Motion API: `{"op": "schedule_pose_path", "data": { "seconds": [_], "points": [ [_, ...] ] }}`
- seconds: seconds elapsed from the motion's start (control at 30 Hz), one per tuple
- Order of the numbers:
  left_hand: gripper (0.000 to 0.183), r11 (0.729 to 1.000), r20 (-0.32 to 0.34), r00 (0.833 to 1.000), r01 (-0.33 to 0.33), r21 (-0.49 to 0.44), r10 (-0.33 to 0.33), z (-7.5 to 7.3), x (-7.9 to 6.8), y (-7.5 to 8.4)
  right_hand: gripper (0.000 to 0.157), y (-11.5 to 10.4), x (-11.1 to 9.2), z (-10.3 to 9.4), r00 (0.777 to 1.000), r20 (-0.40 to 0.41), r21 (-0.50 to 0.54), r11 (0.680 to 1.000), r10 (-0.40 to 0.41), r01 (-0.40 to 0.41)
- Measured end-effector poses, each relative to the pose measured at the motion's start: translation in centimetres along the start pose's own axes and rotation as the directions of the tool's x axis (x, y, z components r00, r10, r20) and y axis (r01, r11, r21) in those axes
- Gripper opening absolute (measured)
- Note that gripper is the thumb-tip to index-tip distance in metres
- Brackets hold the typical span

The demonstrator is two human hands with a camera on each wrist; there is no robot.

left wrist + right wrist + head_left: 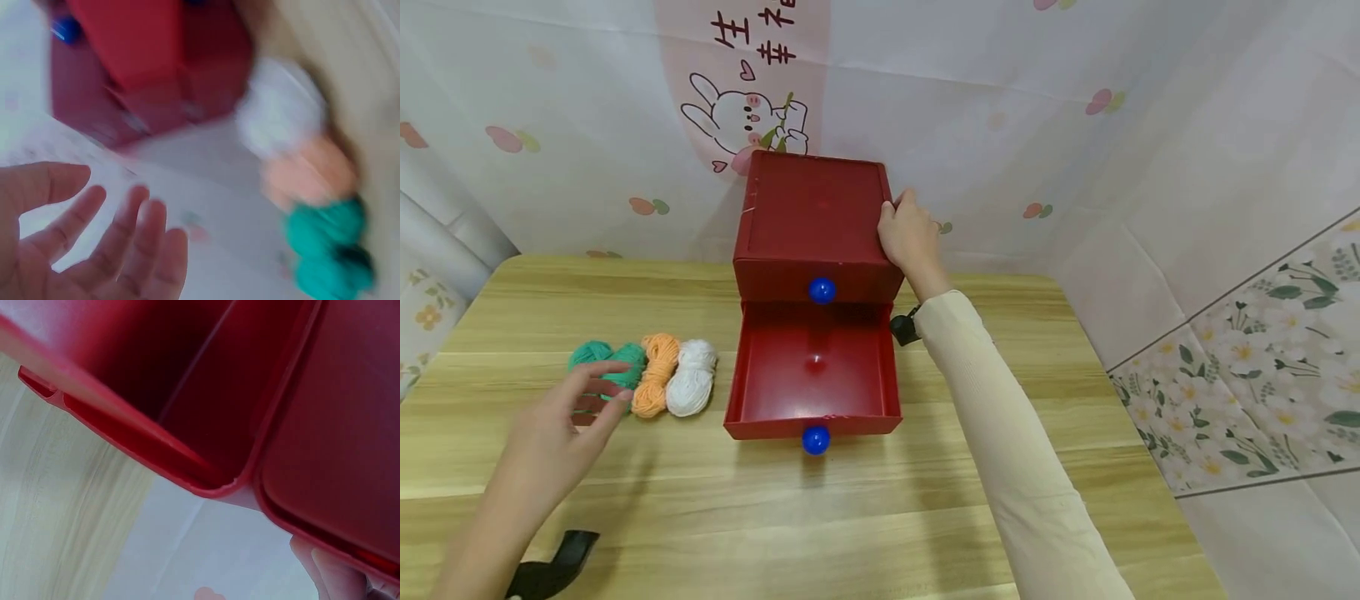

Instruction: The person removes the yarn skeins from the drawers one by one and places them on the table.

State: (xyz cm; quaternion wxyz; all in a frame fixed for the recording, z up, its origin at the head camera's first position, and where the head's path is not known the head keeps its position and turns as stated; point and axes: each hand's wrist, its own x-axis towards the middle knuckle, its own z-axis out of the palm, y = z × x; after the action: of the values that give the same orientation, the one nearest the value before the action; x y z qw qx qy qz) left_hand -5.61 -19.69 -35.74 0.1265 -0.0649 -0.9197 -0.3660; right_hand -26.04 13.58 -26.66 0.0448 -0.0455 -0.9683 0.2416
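A red two-drawer cabinet [820, 208] stands against the back wall. Its lower drawer [775, 392] is pulled out and bare inside, while the upper one is closed. Each drawer front carries a round blue knob [822, 290]. My right hand [913, 237] holds the cabinet's right side near the top; in the right wrist view its fingers [337, 575] lie along that side, partly cut off. My left hand [568, 425] hovers with parted fingers by the green yarn [625, 367], holding nothing. Beside that yarn lie an orange skein [657, 375] and a white skein [692, 377].
The wooden table [850, 508] meets a cloth-covered wall [970, 100] at the back. Floral panels [1247, 358] rise along the right. A black wrist strap [568, 554] shows under the left forearm.
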Motion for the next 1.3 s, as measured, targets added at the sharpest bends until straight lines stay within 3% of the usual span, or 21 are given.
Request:
{"op": "schedule_pose_path", "data": {
  "seconds": [0.13,0.23,0.43,0.53,0.7,0.8,0.97,1.3],
  "points": [
    [0.031,0.992,-0.027,0.993,-0.114,-0.060,0.112,0.9,-1.4,3.4,0.035,0.0,0.0,0.1,1.000,-0.013,-0.007,1.000,-0.005,0.005],
    [0.035,0.985,-0.011,0.987,-0.163,-0.053,0.163,1.5,-2.2,5.3,0.035,-0.1,0.0,0.1,1.000,-0.015,-0.002,1.000,-0.005,0.005],
    [0.037,0.985,0.137,0.975,-0.172,-0.031,0.174,3.7,-3.1,7.8,0.035,0.0,0.0,0.1,1.000,-0.015,-0.003,1.000,-0.006,0.006],
    [0.037,0.984,0.221,0.959,-0.170,-0.057,0.179,5.2,-3.4,8.6,0.035,0.1,0.0,0.1,1.000,-0.018,-0.006,1.000,-0.003,0.003],
    [0.042,0.981,0.317,0.931,-0.193,0.012,0.179,7.5,-3.7,9.3,0.036,0.0,0.0,0.1,1.000,-0.016,-0.002,1.000,0.001,-0.001],
    [0.044,0.973,0.313,0.930,-0.222,0.058,0.193,8.5,-3.6,9.3,0.036,-0.1,0.0,0.1,1.000,-0.007,0.003,1.000,0.007,-0.007],
    [0.036,0.970,0.259,0.940,-0.240,0.039,0.222,9.7,-3.2,9.3,0.036,-0.1,0.1,0.0,1.000,0.002,0.009,1.000,0.019,-0.019],
    [0.033,0.968,0.225,0.945,-0.249,0.017,0.239,10.7,-2.8,9.8,0.036,0.0,0.1,0.1,1.000,0.002,0.002,1.000,0.010,-0.010]
  ]
}}
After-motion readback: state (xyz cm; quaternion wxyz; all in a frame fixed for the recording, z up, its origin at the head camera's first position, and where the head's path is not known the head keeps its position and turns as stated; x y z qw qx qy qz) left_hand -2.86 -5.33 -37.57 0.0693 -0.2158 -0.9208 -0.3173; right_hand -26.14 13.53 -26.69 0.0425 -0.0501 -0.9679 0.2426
